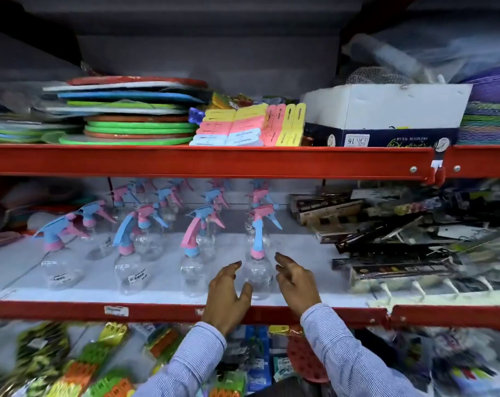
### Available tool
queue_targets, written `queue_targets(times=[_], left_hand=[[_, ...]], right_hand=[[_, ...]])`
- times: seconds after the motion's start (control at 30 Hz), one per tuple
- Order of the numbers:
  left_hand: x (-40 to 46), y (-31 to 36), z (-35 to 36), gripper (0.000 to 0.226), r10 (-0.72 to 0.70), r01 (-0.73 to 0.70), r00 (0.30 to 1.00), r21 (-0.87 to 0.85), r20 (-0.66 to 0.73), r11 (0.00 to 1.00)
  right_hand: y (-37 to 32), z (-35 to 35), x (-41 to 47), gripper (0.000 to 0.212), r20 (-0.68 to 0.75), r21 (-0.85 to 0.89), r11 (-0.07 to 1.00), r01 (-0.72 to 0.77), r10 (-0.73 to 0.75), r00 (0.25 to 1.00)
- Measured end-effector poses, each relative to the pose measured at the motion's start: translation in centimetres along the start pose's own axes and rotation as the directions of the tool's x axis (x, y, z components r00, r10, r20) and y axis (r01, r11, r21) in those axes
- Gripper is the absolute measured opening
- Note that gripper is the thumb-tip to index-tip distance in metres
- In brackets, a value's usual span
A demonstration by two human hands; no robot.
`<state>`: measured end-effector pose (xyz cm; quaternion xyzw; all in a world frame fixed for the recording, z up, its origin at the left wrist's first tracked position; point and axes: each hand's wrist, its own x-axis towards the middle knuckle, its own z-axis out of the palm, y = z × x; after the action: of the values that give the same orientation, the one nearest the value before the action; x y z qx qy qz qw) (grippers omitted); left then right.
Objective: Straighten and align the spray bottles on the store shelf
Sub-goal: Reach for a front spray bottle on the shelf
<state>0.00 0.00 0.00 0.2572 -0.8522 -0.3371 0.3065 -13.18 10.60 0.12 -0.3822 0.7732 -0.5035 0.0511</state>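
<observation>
While both hands reach over the red front rail (157, 310) of the middle shelf, the front-right spray bottle (257, 265) stands directly between them, just above centre-bottom of the frame. Its clear body is upright, long axis vertical, with a pink collar and a blue-and-pink trigger head whose nozzle points toward the right of the frame. The left hand (228, 296) is spread, thumb near the bottle's lower left side and fingers curled ahead; whether the thumb touches the plastic cannot be told. The right hand (296, 277) is also spread with fingers loosely bent, just beside the bottle's right shoulder and seemingly apart from it. Neither hand pinches anything. Both lie about equally near, the left perhaps slightly closer at the base. Other spray bottles (128, 267) stand in rows to the left and behind, their heads turned various ways. Likely the next move is to close both palms on this bottle and square it with its neighbours.
</observation>
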Motion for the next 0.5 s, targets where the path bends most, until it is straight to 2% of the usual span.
queue_targets(times=[0.07, 0.17, 0.5], left_hand=[[0.4, 0.3, 0.1, 0.059, -0.041, 0.045, 0.997, -0.059, 0.064, 0.997], [0.7, 0.5, 0.1, 0.055, -0.092, 0.107, 0.988, -0.117, 0.126, 0.987], [-1.0, 1.1, -0.5, 0.042, -0.075, 0.083, 0.994, -0.107, 0.078, 0.991]], right_hand=[[-0.4, 0.1, 0.0, 0.050, 0.020, 0.002, 0.999, -0.033, 0.033, 0.999], [-0.9, 0.1, -0.4, 0.046, 0.022, -0.047, 0.998, -0.043, 0.044, 0.999], [-1.3, -0.3, -2.5, 0.042, 0.040, 0.027, 0.998, -0.060, 0.059, 0.997]])
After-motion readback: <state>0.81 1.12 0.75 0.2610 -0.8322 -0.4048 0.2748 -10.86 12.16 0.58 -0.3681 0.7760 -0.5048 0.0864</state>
